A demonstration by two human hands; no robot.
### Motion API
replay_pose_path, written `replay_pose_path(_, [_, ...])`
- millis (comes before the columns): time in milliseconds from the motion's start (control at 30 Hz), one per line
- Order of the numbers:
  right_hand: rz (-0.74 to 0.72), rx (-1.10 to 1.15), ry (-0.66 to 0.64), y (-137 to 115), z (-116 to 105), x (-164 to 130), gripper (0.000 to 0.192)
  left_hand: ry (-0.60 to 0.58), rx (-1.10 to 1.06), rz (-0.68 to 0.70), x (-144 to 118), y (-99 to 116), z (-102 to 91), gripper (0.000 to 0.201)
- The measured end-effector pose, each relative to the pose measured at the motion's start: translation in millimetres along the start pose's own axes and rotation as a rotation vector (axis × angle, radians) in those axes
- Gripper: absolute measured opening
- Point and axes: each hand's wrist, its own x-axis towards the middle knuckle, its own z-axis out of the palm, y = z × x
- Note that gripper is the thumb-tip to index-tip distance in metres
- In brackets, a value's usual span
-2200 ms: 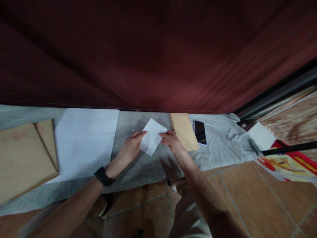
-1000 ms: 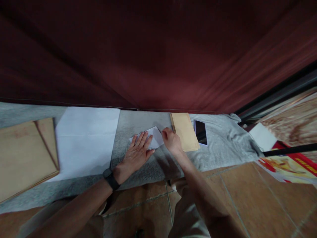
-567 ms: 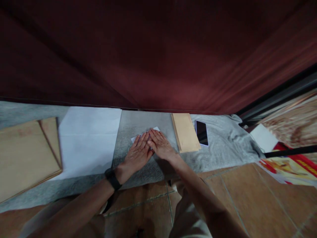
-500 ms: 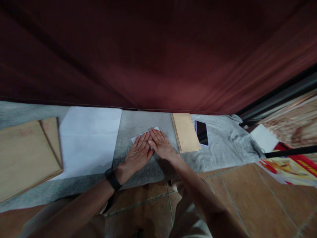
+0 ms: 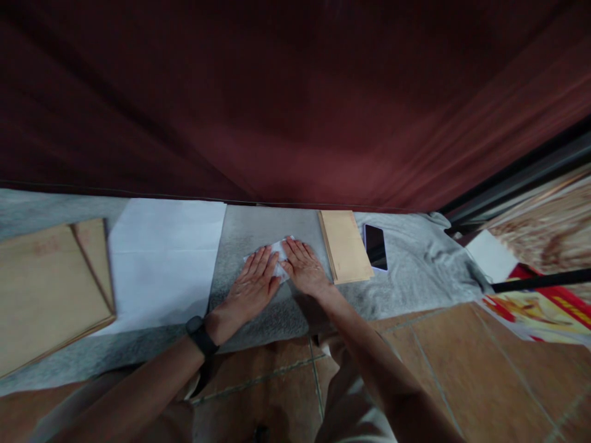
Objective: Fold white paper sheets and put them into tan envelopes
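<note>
Both hands, the left hand (image 5: 252, 288) and right hand (image 5: 305, 271), lie open and flat on the folded paper (image 5: 278, 251) near the cloth's (image 5: 415, 271) far edge, so folding seems done, the crease only being pressed.

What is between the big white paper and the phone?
In the head view: the folded paper under both hands, then brown envelopes, all on grey cloth.

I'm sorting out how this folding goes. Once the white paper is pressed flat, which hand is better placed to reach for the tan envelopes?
Probably the right hand. It lies flat on the folded paper right beside the envelopes, while the left hand rests on the paper's far side from them.
</note>
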Motion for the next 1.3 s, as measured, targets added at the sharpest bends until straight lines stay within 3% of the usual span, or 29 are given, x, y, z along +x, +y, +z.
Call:
replay_pose_path(533, [0.057,-0.004,-0.008,5.8,-7.9,-4.0,0.061,-0.017,0.05,-0.062,-11.3,-9.2,-13.5,0.071])
replay_pose_path(767, [0.068,0.001,-0.003,8.8,-7.6,-4.8,0.061,0.024,0.043,-0.078,-21.8,-14.1,-12.7,0.073])
replay_pose_path(1300, [0.119,-0.01,-0.017,15.8,-11.2,-6.8,0.063,0.0,0.069,-0.13,-33.6,-15.4,-22.8,0.073])
